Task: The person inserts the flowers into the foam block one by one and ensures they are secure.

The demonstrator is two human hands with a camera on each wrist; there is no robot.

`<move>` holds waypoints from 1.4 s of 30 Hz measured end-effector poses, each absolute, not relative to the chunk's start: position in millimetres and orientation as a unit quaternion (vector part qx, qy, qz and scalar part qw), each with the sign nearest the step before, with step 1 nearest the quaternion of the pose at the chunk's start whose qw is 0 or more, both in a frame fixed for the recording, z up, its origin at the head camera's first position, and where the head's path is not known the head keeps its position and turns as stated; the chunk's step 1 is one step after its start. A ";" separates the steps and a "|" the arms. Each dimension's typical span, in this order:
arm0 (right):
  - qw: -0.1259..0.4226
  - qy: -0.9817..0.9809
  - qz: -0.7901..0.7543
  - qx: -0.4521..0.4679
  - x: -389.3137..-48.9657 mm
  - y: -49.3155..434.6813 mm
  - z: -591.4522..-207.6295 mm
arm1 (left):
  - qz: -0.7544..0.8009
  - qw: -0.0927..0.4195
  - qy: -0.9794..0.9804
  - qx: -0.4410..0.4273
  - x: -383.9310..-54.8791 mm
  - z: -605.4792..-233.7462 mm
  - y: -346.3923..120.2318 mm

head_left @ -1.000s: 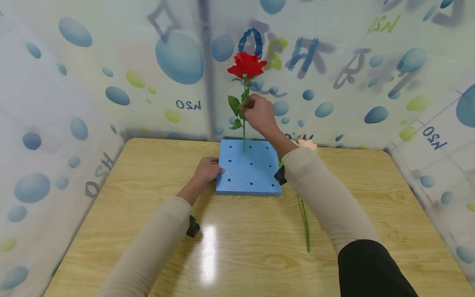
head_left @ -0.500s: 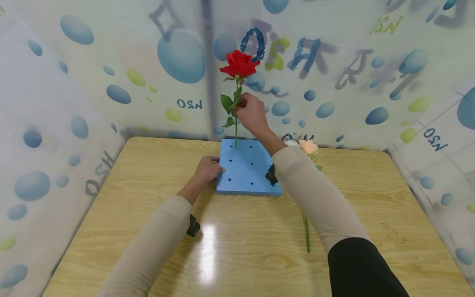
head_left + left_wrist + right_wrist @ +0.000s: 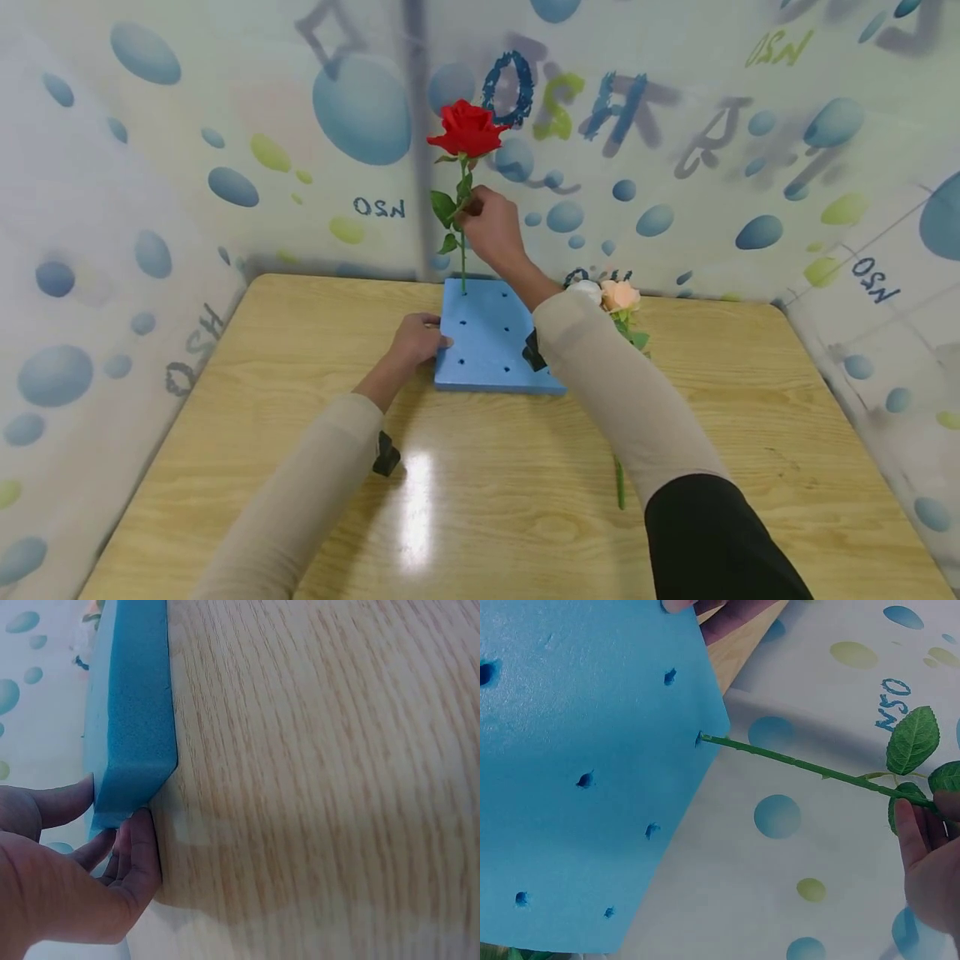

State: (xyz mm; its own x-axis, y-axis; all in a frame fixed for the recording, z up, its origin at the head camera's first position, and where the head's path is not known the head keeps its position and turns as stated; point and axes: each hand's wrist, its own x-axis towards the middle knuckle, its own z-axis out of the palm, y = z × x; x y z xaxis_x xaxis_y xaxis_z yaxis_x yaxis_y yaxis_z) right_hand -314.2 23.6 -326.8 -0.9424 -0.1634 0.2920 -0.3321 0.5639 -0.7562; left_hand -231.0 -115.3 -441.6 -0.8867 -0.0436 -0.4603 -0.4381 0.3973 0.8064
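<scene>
Some straight pressing should suit: the right hand [image 3: 492,227] pinches the rose [image 3: 467,130] by its stem [image 3: 799,763], tip at the board [image 3: 483,346]'s far-left hole [image 3: 698,739]; the left hand [image 3: 416,340] grips the side (steadiness matters).

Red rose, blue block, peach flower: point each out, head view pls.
Red rose [image 3: 467,129]: head view, on the petals of its bloom.
Blue block [image 3: 486,344]: head view, on its bare top face between holes.
Peach flower [image 3: 620,296]: head view, on its bloom.
</scene>
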 end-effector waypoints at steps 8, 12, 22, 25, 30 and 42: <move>0.084 -0.884 0.437 0.146 -315.0 19.1 -332.5 | 0.533 0.187 0.812 -0.146 -231.4 -442.1 -116.0; 0.084 -0.886 0.432 0.143 -314.8 19.2 -334.7 | 0.533 0.183 0.813 -0.148 -232.3 -442.4 -115.9; 0.080 -0.887 0.434 0.133 -317.9 22.0 -340.3 | 0.533 0.184 0.813 -0.145 -232.0 -441.8 -115.6; 0.081 -0.885 0.437 0.137 -319.1 21.7 -341.5 | 0.536 0.185 0.811 -0.143 -231.6 -442.0 -116.0; 0.080 -0.885 0.437 0.141 -320.0 21.3 -343.4 | 0.537 0.188 0.809 -0.144 -232.0 -442.6 -116.7; 0.062 -0.891 0.433 0.119 -322.1 23.7 -348.1 | 0.543 0.190 0.805 -0.146 -233.8 -444.7 -117.6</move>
State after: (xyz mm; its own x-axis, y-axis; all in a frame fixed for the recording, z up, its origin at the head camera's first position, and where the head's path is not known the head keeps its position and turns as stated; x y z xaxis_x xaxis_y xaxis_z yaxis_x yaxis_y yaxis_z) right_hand -322.1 23.7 -348.1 -0.9641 -0.1585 0.2129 -0.2653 0.5967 -0.7573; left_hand -233.8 -117.6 -444.7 -0.8850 -0.0287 -0.4647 -0.4416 0.3685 0.8181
